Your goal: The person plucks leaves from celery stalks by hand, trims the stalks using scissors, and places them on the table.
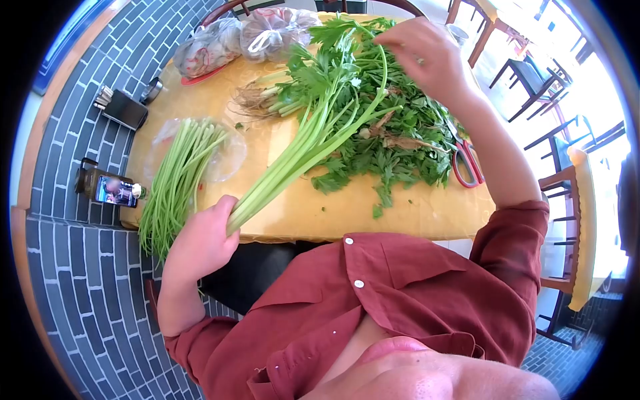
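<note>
Celery (285, 173) in the left hand (210, 233), clamped round the butts at the near edge of the table (413, 213), tops slanting up and away over the leafy heap (427, 157). Right hand (427, 63) raised by the leafy tips, blurred; pinched on a stem or just beside it, cannot tell. Looks like picking leaves off the stalks, judging by the bare stalks (179, 167) laid at left, partly on clear plastic (231, 157). Not yet done on the held bunch: plenty of leaf at the far end. Next, probably calls for a steady left hold and a clean pull or snap at the tips with the right hand.

Leafy heap close behind the held tops, so a fair chance of tangling. Rooted bunch (253, 100) just beyond the stems. Red scissors (473, 162) beside the heap, near the right forearm: worth minding. Farther off, tied bags (277, 33) at the far side, black box (124, 109) and upright phone (115, 191) by the tiled wall (67, 160), well apart from the right hand.
</note>
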`<control>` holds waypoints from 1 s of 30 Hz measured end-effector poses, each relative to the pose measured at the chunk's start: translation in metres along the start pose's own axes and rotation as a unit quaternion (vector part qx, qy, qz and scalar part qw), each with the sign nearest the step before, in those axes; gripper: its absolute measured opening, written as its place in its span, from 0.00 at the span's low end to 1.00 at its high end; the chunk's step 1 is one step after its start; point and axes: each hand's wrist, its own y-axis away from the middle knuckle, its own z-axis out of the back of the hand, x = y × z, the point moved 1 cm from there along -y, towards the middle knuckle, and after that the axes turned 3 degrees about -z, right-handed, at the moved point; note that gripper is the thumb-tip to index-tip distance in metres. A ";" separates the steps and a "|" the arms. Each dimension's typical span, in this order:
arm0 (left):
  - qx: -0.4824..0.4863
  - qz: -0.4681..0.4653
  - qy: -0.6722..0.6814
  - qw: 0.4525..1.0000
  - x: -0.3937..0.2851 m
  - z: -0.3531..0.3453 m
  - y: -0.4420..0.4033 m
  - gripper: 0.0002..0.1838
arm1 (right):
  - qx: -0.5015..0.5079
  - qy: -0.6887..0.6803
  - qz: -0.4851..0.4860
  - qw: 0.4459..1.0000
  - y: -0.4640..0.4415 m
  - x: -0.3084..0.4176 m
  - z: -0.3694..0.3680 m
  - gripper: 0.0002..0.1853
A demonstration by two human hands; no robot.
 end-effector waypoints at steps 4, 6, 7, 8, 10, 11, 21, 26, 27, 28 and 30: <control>0.014 0.030 -0.007 0.999 0.001 -0.002 0.001 0.20 | 0.040 0.046 0.162 0.985 -0.010 0.043 -0.015 0.11; 0.014 0.027 -0.011 0.999 0.000 -0.003 0.002 0.19 | 0.096 0.057 0.126 0.986 -0.011 0.049 -0.028 0.10; 0.012 0.027 -0.013 0.999 -0.001 -0.003 0.003 0.19 | 0.124 0.062 0.110 0.984 -0.011 0.050 -0.033 0.10; 0.011 0.020 -0.013 1.000 -0.002 -0.003 0.003 0.19 | 0.125 0.054 0.112 0.984 -0.010 0.048 -0.037 0.10; 0.005 0.012 -0.013 1.000 0.000 -0.004 0.005 0.19 | 0.127 0.035 0.119 0.984 -0.010 0.047 -0.045 0.11; 0.012 0.001 -0.010 1.000 0.002 -0.006 0.005 0.19 | 0.123 0.022 0.105 0.987 -0.010 0.048 -0.043 0.12; 0.063 0.005 0.012 0.998 0.015 -0.005 0.004 0.17 | 0.022 0.117 0.100 0.988 -0.017 0.066 -0.033 0.10; 0.068 -0.015 0.025 0.997 0.016 -0.008 0.002 0.17 | -0.038 0.134 0.115 0.984 -0.019 0.069 -0.037 0.13; 0.069 -0.014 0.027 0.997 0.016 -0.008 0.001 0.17 | -0.041 0.152 0.118 0.980 -0.019 0.068 -0.038 0.14; 0.070 -0.014 0.028 0.997 0.016 -0.008 0.001 0.17 | -0.047 0.144 0.118 0.981 -0.020 0.068 -0.039 0.14; 0.072 -0.011 0.030 0.997 0.016 -0.008 0.001 0.17 | -0.058 0.129 0.119 0.983 -0.021 0.068 -0.039 0.16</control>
